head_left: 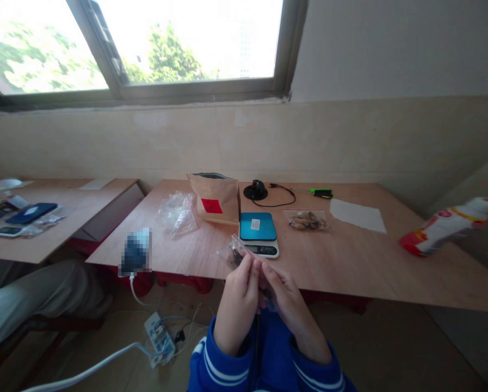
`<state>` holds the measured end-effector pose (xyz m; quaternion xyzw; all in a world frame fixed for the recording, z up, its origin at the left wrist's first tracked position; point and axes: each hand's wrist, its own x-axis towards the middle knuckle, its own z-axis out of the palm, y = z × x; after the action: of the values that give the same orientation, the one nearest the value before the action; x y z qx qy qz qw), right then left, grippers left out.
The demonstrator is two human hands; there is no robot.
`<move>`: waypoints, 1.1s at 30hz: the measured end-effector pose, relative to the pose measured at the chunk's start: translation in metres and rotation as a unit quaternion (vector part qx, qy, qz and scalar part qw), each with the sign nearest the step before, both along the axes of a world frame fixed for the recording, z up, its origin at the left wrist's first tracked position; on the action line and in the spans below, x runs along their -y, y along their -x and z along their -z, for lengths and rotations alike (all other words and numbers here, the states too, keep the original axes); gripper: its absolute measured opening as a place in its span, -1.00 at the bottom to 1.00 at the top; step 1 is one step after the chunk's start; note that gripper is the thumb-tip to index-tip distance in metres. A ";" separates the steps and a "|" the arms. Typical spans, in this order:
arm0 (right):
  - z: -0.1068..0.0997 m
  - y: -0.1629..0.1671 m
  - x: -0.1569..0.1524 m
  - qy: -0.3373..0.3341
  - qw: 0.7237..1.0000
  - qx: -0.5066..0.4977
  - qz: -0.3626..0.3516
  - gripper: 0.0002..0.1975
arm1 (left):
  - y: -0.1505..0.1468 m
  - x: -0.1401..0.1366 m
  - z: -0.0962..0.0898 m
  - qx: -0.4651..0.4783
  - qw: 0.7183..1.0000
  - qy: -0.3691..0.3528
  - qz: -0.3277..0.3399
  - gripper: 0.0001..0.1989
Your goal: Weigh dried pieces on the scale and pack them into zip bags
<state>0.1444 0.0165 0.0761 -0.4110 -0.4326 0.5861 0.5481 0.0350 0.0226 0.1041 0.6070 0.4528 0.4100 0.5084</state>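
Both of my hands pinch the top edge of a clear zip bag that has dark brown pieces inside. My left hand and my right hand meet thumb to thumb just in front of the table's edge. Right behind them stands a kitchen scale with a blue plate, a white label and a small display. Beyond its left side an upright brown paper pouch with a red label stands with its top open. A second zip bag of brown dried pieces lies right of the scale.
Empty-looking clear bags lie left of the pouch. A black device with a cable, a green-black screwdriver, a white paper and a tilted bottle are also on the table. A power strip lies on the floor; a seated person's leg shows left.
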 end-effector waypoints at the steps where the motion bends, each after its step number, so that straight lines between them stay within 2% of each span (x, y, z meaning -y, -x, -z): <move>1: 0.001 -0.001 0.000 -0.001 1.000 0.000 -0.007 -0.45 | 0.000 0.000 0.000 0.002 1.000 0.002 -0.001 -0.68; 14: -0.002 -0.001 0.001 0.013 1.000 0.005 -0.014 -0.47 | 0.000 0.001 -0.001 0.011 1.000 0.017 -0.011 -0.65; 22: -0.002 0.001 0.002 0.013 1.000 0.000 0.020 -0.49 | -0.001 0.001 -0.001 0.013 1.000 0.012 -0.008 -0.67; 33: 0.005 0.002 0.000 0.042 0.997 -0.058 0.020 -0.55 | -0.002 0.000 -0.001 0.019 1.000 0.003 0.005 -0.67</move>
<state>0.1420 0.0169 0.0710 -0.4071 -0.3667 0.6158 0.5661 0.0366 0.0221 0.1054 0.6000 0.4410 0.4177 0.5206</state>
